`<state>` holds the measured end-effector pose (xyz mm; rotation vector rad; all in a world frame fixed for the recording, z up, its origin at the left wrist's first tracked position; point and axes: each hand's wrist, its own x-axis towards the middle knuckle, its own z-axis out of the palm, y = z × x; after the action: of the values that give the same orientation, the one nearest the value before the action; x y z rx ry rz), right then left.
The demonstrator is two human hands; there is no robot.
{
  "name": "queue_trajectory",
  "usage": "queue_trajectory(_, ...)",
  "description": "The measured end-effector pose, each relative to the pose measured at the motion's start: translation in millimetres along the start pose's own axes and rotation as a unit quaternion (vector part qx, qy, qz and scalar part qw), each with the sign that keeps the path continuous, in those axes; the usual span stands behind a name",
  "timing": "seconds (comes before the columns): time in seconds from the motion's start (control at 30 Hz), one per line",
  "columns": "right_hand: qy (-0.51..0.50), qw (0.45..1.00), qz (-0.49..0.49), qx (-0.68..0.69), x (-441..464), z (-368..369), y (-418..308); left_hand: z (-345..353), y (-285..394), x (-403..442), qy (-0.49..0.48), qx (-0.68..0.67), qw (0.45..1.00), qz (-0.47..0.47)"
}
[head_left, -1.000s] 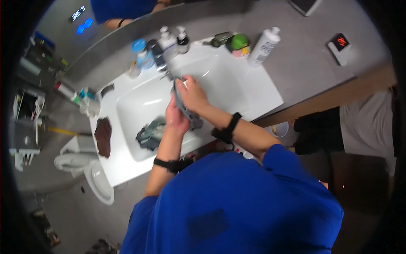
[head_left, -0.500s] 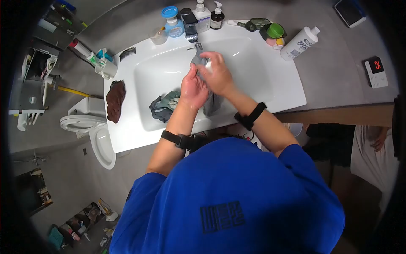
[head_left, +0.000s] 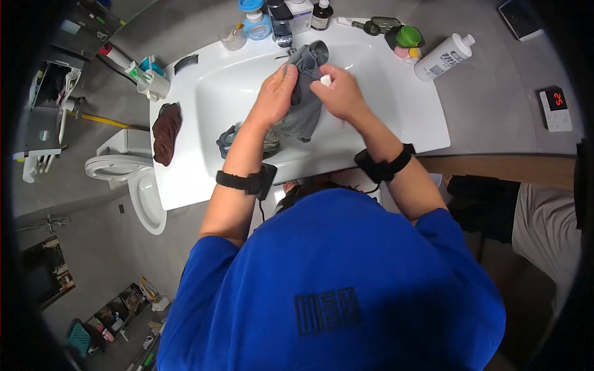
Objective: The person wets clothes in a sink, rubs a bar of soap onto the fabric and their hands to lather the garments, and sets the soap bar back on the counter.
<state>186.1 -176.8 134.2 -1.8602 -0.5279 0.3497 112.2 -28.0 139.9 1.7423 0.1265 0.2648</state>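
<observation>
A wet grey cloth [head_left: 303, 114] hangs between my hands over the white sink basin [head_left: 216, 99], just below the faucet [head_left: 282, 31]. My left hand [head_left: 275, 96] grips its left side. With my right hand [head_left: 339, 93] I hold the cloth's right edge, and a small white piece, perhaps soap, shows between thumb and fingers. Another bunched grey-green cloth [head_left: 230, 141] lies in the basin, partly behind my left forearm. On the sink's left rim rests a dark brown cloth [head_left: 167, 133].
Bottles [head_left: 321, 15] and a blue-topped container [head_left: 257, 25] stand behind the sink. A white bottle [head_left: 442, 57] and a digital timer [head_left: 555, 110] are on the right. A cup with toothpaste [head_left: 154, 86] is at left. Another person's clothing [head_left: 544, 222] shows at right.
The grey cloth has been raised and spread between my hands, which have moved apart. My right fingers have closed on it. The view has shifted slightly.
</observation>
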Motion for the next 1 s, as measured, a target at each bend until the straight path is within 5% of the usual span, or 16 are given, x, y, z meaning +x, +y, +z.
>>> queue_trajectory(0.07,0.111,0.94,-0.226,-0.23,6,-15,-8,-11,7,1,-0.02,0.098,0.995,0.007)
queue_trajectory(0.13,0.137,0.929,-0.238,-0.247,21,-40,0,-21,-3,13,0.041,0.132,0.988,0.073)
queue_trajectory(0.2,0.182,0.912,-0.255,-0.266,32,-64,5,-31,14,13,0.03,-0.019,0.999,0.013)
queue_trajectory(0.27,0.198,0.907,-0.26,-0.265,38,-86,7,-39,32,9,0.03,-0.034,0.999,-0.011)
queue_trajectory(0.37,0.261,0.894,-0.211,-0.298,44,-115,4,-58,37,10,0.023,-0.242,0.969,-0.035)
queue_trajectory(0.43,0.25,0.958,-0.006,-0.141,45,-126,4,-57,41,9,-0.002,-0.317,0.948,-0.039)
queue_trajectory(0.53,0.261,0.955,0.01,-0.143,48,-117,26,-48,37,16,-0.043,-0.41,0.91,-0.041)
queue_trajectory(0.6,0.156,0.981,-0.043,-0.105,36,-88,45,-35,36,21,-0.084,-0.469,0.878,-0.055)
queue_trajectory(0.63,0.055,0.997,0.02,-0.058,22,-66,37,-28,35,26,-0.096,-0.468,0.876,-0.058)
queue_trajectory(0.67,-0.063,0.994,-0.065,-0.059,17,-46,52,-21,34,27,-0.096,-0.469,0.876,-0.061)
queue_trajectory(0.7,-0.148,0.988,0.011,-0.048,6,-24,46,-15,35,29,-0.132,-0.461,0.875,-0.07)
queue_trajectory(0.8,-0.143,0.988,-0.041,-0.033,13,31,80,-6,42,30,-0.223,-0.461,0.856,-0.072)
queue_trajectory(0.9,-0.151,0.933,0.242,0.221,21,52,85,-4,47,24,-0.213,-0.5,0.838,-0.05)
queue_trajectory(1.0,-0.23,0.901,0.287,0.231,24,55,111,-4,53,16,-0.205,-0.56,0.803,-0.01)
